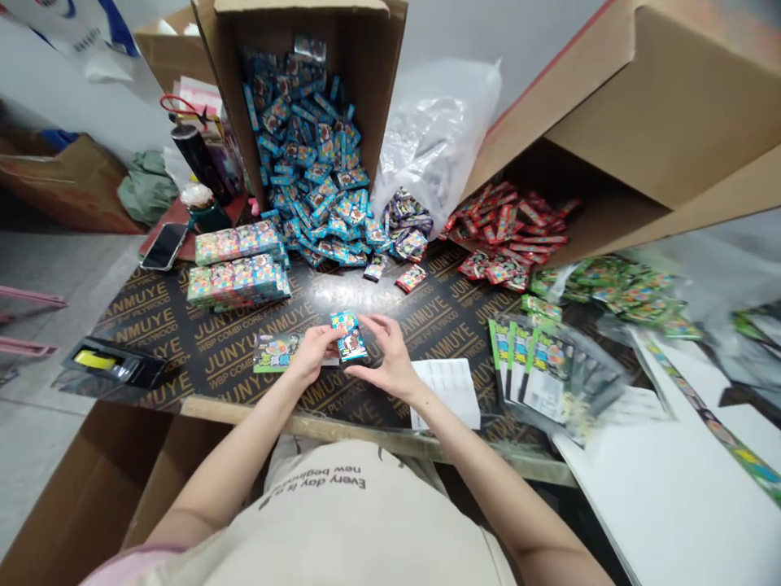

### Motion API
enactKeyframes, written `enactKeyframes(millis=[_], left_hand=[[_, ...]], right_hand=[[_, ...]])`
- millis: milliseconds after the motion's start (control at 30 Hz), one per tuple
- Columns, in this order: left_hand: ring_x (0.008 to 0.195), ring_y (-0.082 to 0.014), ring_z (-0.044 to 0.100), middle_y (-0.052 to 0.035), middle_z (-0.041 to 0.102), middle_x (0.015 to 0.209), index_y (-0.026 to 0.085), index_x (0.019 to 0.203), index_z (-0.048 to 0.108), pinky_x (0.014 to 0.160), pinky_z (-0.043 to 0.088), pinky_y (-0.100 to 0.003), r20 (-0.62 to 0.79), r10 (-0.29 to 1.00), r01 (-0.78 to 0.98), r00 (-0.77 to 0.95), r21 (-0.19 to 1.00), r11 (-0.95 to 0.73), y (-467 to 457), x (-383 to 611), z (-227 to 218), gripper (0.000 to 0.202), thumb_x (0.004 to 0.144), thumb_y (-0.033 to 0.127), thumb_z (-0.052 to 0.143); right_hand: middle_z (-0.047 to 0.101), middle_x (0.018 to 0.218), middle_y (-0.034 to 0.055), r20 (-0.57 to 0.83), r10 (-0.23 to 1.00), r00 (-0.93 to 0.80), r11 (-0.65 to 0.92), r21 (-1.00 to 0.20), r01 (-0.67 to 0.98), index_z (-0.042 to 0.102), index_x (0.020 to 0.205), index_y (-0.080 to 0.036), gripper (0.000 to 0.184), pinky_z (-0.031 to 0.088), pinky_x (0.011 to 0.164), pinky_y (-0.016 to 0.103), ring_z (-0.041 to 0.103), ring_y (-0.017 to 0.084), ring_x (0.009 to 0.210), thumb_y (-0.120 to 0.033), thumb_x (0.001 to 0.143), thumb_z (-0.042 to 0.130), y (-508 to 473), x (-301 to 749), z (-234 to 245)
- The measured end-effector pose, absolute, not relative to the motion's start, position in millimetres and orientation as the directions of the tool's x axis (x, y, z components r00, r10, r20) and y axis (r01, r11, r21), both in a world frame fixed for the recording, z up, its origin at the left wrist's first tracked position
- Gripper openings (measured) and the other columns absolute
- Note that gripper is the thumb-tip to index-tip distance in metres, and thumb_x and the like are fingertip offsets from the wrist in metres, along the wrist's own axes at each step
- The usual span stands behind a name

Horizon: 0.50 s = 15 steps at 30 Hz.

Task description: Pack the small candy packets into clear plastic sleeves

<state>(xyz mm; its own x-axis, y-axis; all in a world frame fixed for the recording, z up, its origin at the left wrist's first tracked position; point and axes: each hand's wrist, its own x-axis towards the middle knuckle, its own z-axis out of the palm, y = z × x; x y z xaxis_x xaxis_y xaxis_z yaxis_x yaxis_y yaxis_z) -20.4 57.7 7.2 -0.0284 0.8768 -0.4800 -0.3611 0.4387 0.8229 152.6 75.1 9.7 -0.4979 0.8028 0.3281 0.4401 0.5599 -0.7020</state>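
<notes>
My left hand (313, 355) is closed on a small blue candy packet (351, 340) with a colourful printed front, held above the middle of the table. Just to its right is my right hand (391, 356), thumb and fingers spread in a C shape around the packet's right side. Whether its fingertips touch the packet I cannot tell. Beneath my left hand lies a flat green-and-black printed bag (272, 352), partly covered by the hand. A white printed sheet (448, 387) rests under my right wrist.
Behind are a tipped carton (381, 89) of blue packets, a clear bag (436, 122) of purple ones and a carton (601, 106) with red ones. Stacked packet rows (237, 277), a phone (164, 246) and a black tape dispenser (115, 362) lie left. Green-headed bags (549, 370) fan out right.
</notes>
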Motion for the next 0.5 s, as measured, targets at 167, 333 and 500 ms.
enactKeyframes(millis=[167,333,500], left_hand=[[0.053,-0.0103,0.057,-0.0017,0.065,0.059,0.011,0.065,0.067,0.056,0.043,-0.022,-0.462,0.879,-0.298,0.118,0.828,0.475,44,-17,20,0.031,0.058,0.039,0.078],[0.057,-0.0104,0.059,-0.0030,0.068,0.067,0.011,0.071,0.070,0.058,0.044,-0.022,-0.441,0.877,-0.280,0.191,0.832,0.479,33,-12,22,0.032,0.062,0.040,0.078],[0.064,-0.0145,0.062,-0.0058,0.071,0.074,0.013,0.079,0.073,0.064,0.048,-0.026,-0.402,0.895,-0.175,0.195,0.883,0.435,33,-28,15,0.037,0.066,0.048,0.075]], right_hand=[[0.041,0.143,0.0106,0.337,0.705,-0.624,0.605,-0.746,0.280,0.036,0.142,-0.028,0.082,0.030,0.109,0.052,0.038,0.032,0.132,-0.040,0.070,0.074,75,167,16],[0.057,0.124,0.0092,0.414,0.690,-0.593,0.636,-0.739,0.223,0.046,0.134,-0.026,0.076,0.043,0.099,0.045,0.054,0.028,0.114,-0.039,0.065,0.077,72,166,19],[0.052,0.134,0.0102,0.430,0.653,-0.623,0.658,-0.730,0.186,0.036,0.141,-0.025,0.085,0.041,0.102,0.045,0.052,0.028,0.119,-0.037,0.068,0.076,72,171,11]])
